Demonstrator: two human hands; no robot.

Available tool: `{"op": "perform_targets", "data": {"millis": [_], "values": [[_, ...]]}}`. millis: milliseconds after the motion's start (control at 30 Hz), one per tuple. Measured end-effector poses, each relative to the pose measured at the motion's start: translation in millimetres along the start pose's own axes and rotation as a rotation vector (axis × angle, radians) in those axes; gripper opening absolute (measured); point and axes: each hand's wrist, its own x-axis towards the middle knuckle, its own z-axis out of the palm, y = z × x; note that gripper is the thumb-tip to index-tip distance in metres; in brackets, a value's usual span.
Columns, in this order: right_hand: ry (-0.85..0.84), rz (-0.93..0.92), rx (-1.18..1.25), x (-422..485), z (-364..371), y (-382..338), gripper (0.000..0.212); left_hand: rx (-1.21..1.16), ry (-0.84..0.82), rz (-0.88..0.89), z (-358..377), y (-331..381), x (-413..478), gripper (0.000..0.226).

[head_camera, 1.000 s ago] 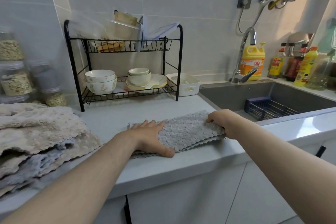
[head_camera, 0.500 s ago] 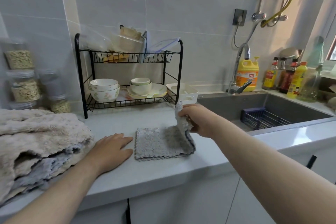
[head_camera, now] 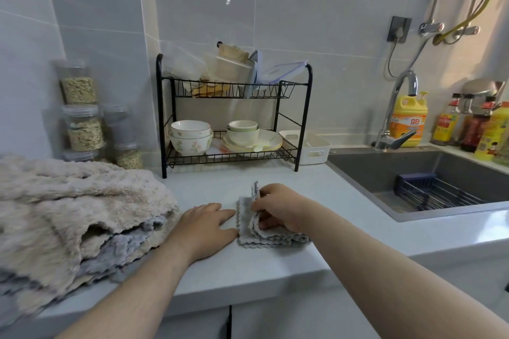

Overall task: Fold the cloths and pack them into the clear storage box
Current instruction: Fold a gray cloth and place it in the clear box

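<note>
One cloth (head_camera: 246, 230) on surface (head_camera: 275, 270), in front of rack (head_camera: 220, 89). Right grip (head_camera: 281, 208) pinches its top flap; left grip (head_camera: 205, 228) spread flat, just beside. Square edges, then press crease.

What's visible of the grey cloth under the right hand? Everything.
The grey cloth is a small, fluffy, microfibre-looking square with scalloped edges. It is folded into several stacked layers and lies on the pale countertop, near its front edge. The right hand lies on it, fingers pinching the top layer, whose far corner stands up. The left hand rests flat on the countertop at the cloth's left edge; whether it touches is unclear.
</note>
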Motion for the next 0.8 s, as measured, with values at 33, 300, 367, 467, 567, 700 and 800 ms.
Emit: {"op": "perform_targets", "data": {"millis": [33,300,367,467,567,700,800], "values": [[-0.016,-0.002,-0.048,-1,2,0,0.008,-0.012,0.008,0.004,1,-1,1,0.059],[0.321,-0.199,-0.004,-25,-42,0,0.022,-0.286,0.144,-0.055,5,-9,0,0.037],[0.516,-0.227,-0.188,-32,-53,25,0.019,-0.334,0.132,0.005,6,-8,-2,0.047],[0.518,-0.221,-0.317,-35,-51,58,0.013,-0.387,0.123,0.144,1,2,-3,0.053],[0.499,-0.239,-0.413,-31,-50,58,0.019,-0.346,0.127,0.243,-7,22,7,0.055],[0.499,-0.245,-0.505,-24,-51,63,0.04,0.018,-0.091,0.284,4,29,22,0.07],[0.462,-0.245,-0.546,-21,-53,63,0.054,0.12,-0.218,0.207,11,24,23,0.079]]}}
